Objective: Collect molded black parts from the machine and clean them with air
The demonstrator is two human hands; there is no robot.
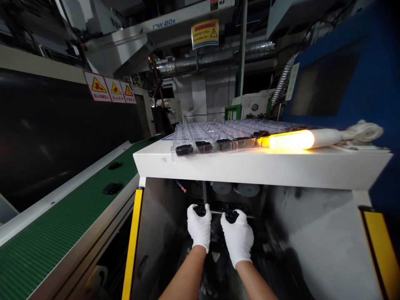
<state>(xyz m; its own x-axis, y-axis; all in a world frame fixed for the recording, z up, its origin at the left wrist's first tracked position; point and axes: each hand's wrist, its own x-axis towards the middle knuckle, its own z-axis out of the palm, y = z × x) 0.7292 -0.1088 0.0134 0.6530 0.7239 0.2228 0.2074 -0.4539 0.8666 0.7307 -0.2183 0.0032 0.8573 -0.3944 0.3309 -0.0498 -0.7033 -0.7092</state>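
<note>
Inside a factory machine bay [312, 237] beside a green conveyor [59, 212], the white-gloved left hand [198, 228] and right hand [237, 238], close but apart, were clamped on black parts [199, 211] on a metal rod [218, 212], below a white desk [262, 166] bearing a clear tray [218, 135] of similar pieces.

Your head camera looks forward and steeply down from above your left hand [198, 227] and right hand [237, 238], which sit close in the lower middle of the view. Its wide field also takes in the white ledge [259, 166] ahead, the green conveyor belt [68, 204] on your left, and the overhead duct [212, 58].
</note>
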